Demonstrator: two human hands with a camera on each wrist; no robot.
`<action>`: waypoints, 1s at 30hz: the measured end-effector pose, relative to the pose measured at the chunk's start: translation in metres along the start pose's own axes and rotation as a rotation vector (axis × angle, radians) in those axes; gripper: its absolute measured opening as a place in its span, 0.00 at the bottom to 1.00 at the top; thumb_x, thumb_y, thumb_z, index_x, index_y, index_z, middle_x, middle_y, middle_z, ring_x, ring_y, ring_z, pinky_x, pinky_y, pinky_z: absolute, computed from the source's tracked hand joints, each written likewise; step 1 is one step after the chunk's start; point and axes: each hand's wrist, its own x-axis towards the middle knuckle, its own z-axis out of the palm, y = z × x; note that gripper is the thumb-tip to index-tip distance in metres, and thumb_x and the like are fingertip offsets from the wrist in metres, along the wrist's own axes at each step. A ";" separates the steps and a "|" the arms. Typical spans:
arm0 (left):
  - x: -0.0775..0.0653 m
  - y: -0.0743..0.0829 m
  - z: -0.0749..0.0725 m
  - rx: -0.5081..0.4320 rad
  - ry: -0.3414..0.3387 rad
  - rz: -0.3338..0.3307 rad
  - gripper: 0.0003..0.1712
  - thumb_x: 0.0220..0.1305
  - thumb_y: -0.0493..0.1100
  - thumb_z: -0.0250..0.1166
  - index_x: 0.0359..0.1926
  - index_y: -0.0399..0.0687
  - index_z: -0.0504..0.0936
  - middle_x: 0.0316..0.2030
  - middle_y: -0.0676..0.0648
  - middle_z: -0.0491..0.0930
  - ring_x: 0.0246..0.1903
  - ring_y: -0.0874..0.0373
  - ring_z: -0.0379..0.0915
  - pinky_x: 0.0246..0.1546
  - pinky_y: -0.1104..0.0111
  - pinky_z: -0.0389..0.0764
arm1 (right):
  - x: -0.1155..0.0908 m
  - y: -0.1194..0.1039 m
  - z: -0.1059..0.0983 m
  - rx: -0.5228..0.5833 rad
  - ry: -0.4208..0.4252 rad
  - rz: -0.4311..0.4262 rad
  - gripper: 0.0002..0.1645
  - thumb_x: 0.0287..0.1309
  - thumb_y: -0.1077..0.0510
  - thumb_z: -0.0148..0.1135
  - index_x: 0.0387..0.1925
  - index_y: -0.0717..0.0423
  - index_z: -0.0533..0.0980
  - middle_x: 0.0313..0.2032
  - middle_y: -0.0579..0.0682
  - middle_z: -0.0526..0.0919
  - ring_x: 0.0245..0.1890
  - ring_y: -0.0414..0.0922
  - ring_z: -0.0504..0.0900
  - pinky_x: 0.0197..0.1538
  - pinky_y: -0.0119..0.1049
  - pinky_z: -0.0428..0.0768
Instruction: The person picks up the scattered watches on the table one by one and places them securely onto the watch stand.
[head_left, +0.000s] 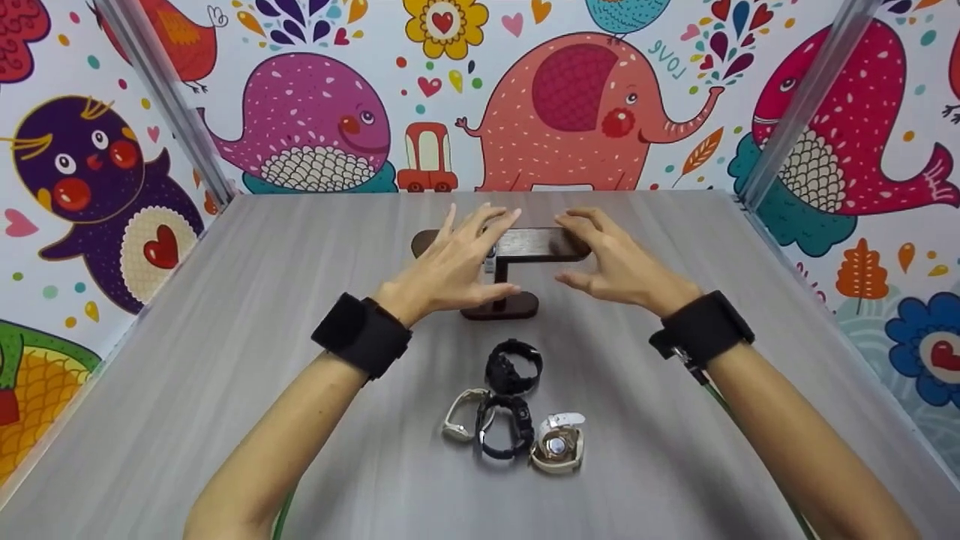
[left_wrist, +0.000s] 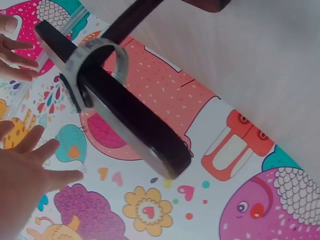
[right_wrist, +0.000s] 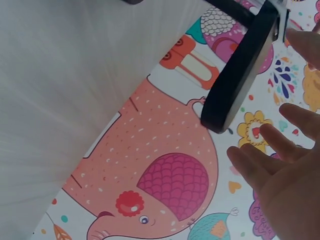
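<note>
A dark brown T-shaped watch stand stands towards the back of the table. One watch with a pale grey strap is looped round its crossbar; in the head view my left hand partly covers it. My left hand hovers at the left part of the bar, fingers spread and holding nothing. By the bar's right end is my right hand, its fingers loosely extended and nothing in its grasp. Whether either hand touches the bar, I cannot tell. In the right wrist view the bar lies beside the right hand's fingers.
In front of the stand's base lie two black watches, one farther back and one nearer. A cream watch is to their left, and a white-strapped watch lies at right. Cartoon-printed walls border the table.
</note>
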 end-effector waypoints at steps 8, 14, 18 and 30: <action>-0.028 0.016 0.003 0.015 -0.023 0.054 0.53 0.60 0.64 0.69 0.76 0.42 0.59 0.73 0.33 0.61 0.75 0.36 0.53 0.75 0.38 0.55 | -0.027 -0.022 0.006 0.033 -0.021 -0.081 0.48 0.58 0.44 0.71 0.74 0.56 0.62 0.71 0.61 0.63 0.66 0.58 0.73 0.66 0.57 0.77; -0.047 0.030 0.004 -0.017 -0.033 0.106 0.54 0.60 0.64 0.69 0.77 0.43 0.57 0.73 0.33 0.61 0.75 0.37 0.53 0.76 0.39 0.56 | -0.045 -0.042 0.013 0.051 -0.034 -0.173 0.49 0.57 0.43 0.72 0.75 0.52 0.62 0.71 0.61 0.62 0.64 0.59 0.75 0.62 0.57 0.80; -0.055 0.039 0.004 -0.051 -0.007 0.137 0.54 0.59 0.63 0.70 0.77 0.43 0.57 0.73 0.33 0.61 0.75 0.36 0.53 0.76 0.41 0.57 | -0.055 -0.052 0.019 0.061 -0.067 -0.207 0.50 0.57 0.42 0.71 0.76 0.49 0.60 0.73 0.59 0.61 0.65 0.58 0.74 0.62 0.55 0.80; -0.084 0.064 0.018 -0.065 0.004 0.206 0.56 0.57 0.65 0.71 0.76 0.43 0.58 0.72 0.37 0.64 0.75 0.39 0.54 0.74 0.39 0.59 | -0.083 -0.070 0.027 0.062 -0.138 -0.250 0.54 0.56 0.36 0.70 0.77 0.49 0.58 0.71 0.60 0.63 0.67 0.56 0.73 0.64 0.51 0.80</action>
